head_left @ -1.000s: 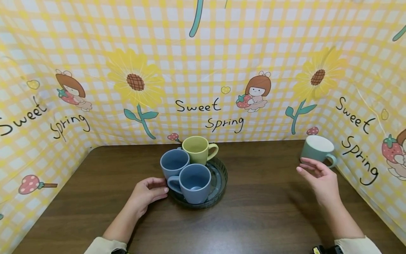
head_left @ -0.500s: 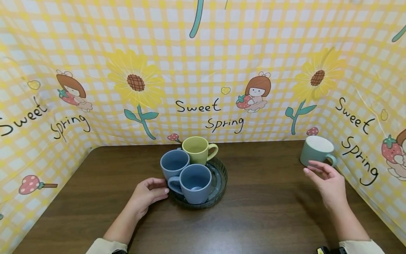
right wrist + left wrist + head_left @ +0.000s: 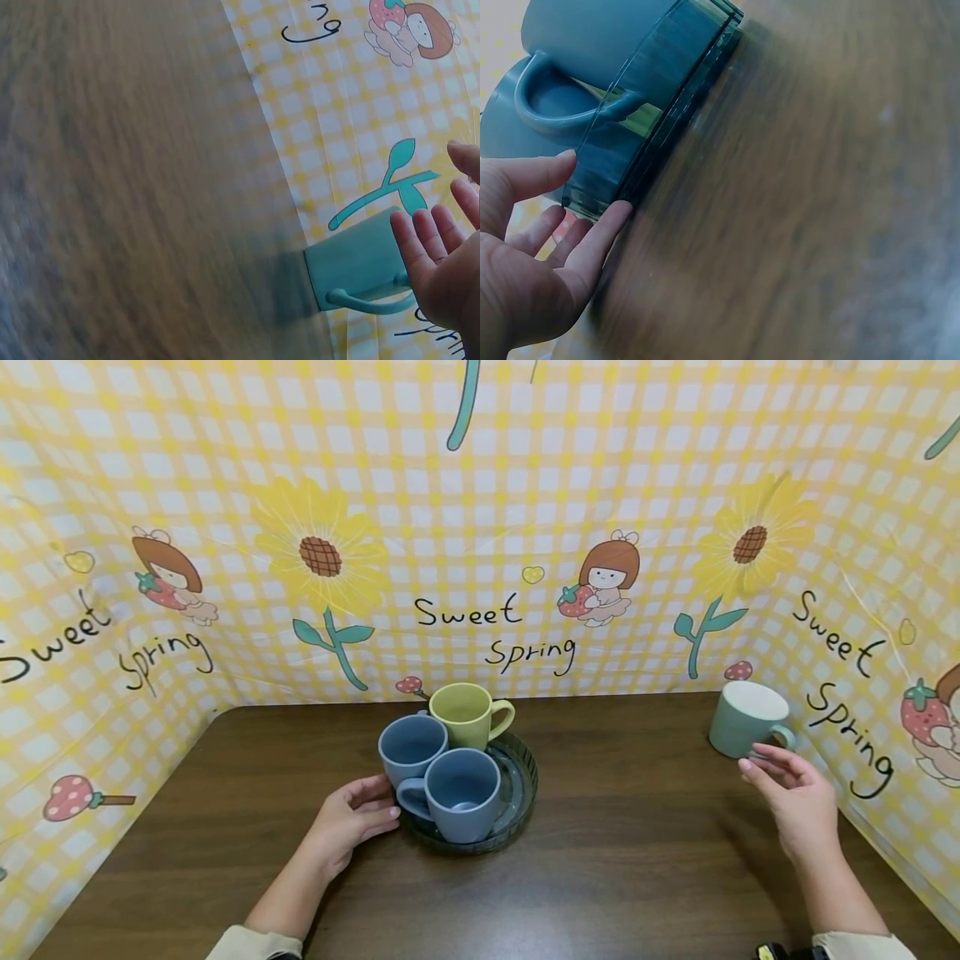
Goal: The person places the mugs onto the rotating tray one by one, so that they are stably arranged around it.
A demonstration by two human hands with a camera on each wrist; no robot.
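Note:
A round dark glass tray (image 3: 517, 793) with a ribbed rim stands on the table. It bears two blue mugs (image 3: 462, 797) and a yellow-green mug (image 3: 461, 714). My left hand (image 3: 347, 822) is at the tray's left side; in the left wrist view its fingertips (image 3: 615, 214) are right at the tray's lower edge and the thumb is near the rim. At the far right stands a teal mug (image 3: 738, 727), white inside, handle toward the right. My right hand (image 3: 798, 802) hovers in front of it, fingers relaxed, holding nothing. In the right wrist view the hand overlaps the mug's handle (image 3: 375, 304).
The dark wooden table (image 3: 600, 860) is walled at the back and both sides by yellow checked cloth (image 3: 465, 510) with printed flowers and lettering. The teal mug stands close to the cloth in the back right corner.
My right hand has moved right and toward me, from the front of the teal mug to below its handle. The left hand, tray and mugs have stayed put.

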